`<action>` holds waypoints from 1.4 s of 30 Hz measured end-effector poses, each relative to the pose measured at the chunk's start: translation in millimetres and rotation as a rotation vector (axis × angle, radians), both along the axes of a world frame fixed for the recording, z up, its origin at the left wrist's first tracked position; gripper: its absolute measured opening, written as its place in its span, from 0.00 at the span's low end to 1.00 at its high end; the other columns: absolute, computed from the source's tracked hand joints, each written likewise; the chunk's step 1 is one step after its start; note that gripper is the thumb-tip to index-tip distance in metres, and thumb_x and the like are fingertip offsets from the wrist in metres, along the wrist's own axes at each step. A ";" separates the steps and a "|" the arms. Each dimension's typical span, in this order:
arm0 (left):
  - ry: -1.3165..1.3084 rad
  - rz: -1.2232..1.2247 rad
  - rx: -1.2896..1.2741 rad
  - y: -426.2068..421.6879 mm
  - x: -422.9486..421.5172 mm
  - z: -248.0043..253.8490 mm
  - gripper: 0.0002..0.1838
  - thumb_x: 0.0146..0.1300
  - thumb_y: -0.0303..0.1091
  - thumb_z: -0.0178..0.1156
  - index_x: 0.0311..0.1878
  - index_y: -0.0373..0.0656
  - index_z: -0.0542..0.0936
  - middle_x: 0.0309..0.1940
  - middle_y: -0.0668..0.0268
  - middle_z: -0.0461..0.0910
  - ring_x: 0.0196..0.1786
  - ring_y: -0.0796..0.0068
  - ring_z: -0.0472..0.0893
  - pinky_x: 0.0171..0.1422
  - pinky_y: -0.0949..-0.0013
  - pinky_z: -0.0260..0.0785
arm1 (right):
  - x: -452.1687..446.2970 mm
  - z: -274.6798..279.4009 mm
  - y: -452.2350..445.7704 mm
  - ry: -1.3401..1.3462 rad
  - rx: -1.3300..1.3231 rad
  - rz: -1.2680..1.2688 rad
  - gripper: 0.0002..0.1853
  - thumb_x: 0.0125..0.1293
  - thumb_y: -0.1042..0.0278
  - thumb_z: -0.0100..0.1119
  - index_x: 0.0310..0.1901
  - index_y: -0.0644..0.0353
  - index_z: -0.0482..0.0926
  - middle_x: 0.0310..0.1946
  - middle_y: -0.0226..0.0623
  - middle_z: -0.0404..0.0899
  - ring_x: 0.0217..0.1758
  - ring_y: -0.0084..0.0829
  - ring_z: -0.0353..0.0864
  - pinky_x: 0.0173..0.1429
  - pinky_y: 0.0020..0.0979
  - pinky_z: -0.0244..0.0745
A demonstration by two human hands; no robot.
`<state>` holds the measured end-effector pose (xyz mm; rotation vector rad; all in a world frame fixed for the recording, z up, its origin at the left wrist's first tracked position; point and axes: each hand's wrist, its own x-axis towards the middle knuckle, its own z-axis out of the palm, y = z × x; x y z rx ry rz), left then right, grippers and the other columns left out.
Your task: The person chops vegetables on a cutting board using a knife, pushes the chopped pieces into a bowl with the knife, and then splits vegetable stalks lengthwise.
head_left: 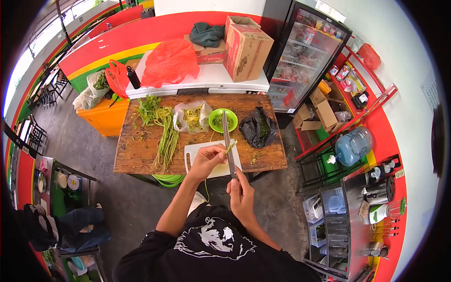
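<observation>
My left hand (210, 161) pinches a short green stalk (231, 146) between thumb and fingers, above the white cutting board (190, 155). In my right hand (241, 193) is a long knife (227, 134), its blade pointing away from me and lying close to the stalk; I cannot tell if they touch. Just beyond the board stands a green bowl (211, 114) with chopped greens in it. Left of that sits a clear plastic bag (204, 114) holding yellow-green pieces. A bunch of long leafy stalks (167, 138) lies on the table's left side. An open black plastic bag (250, 129) with greens inside is at the right.
The wooden table (268, 157) has bits of greens scattered on it. Behind it, a white chest freezer (206, 76) bears a red plastic bag (170, 63), cardboard boxes (249, 50) and a dark bottle (133, 78). A glass-door fridge (300, 56) and a water jug (354, 145) stand right.
</observation>
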<state>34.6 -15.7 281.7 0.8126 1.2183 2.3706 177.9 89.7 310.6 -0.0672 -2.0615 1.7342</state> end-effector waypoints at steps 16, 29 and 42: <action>-0.186 0.029 0.016 -14.3 1.5 -9.5 0.08 0.69 0.36 0.62 0.38 0.41 0.79 0.31 0.69 0.77 0.31 0.81 0.71 0.38 0.74 0.66 | 5.0 -3.5 -17.7 -0.042 0.015 0.030 0.21 0.76 0.70 0.47 0.67 0.66 0.69 0.22 0.29 0.71 0.25 0.16 0.67 0.29 0.21 0.62; -0.127 -0.036 -0.009 -24.2 4.2 -13.8 0.08 0.67 0.35 0.64 0.35 0.42 0.80 0.28 0.70 0.77 0.30 0.81 0.72 0.36 0.74 0.65 | 6.8 -5.9 -25.7 -0.027 0.014 0.010 0.20 0.76 0.69 0.46 0.66 0.67 0.69 0.23 0.28 0.72 0.24 0.15 0.67 0.29 0.21 0.62; -0.171 -0.084 -0.007 -28.5 5.6 -11.2 0.07 0.70 0.32 0.61 0.38 0.38 0.81 0.33 0.70 0.77 0.35 0.82 0.72 0.41 0.76 0.66 | 8.9 -8.2 -26.7 -0.037 -0.062 0.008 0.21 0.77 0.68 0.47 0.67 0.66 0.69 0.23 0.28 0.72 0.22 0.13 0.64 0.26 0.19 0.58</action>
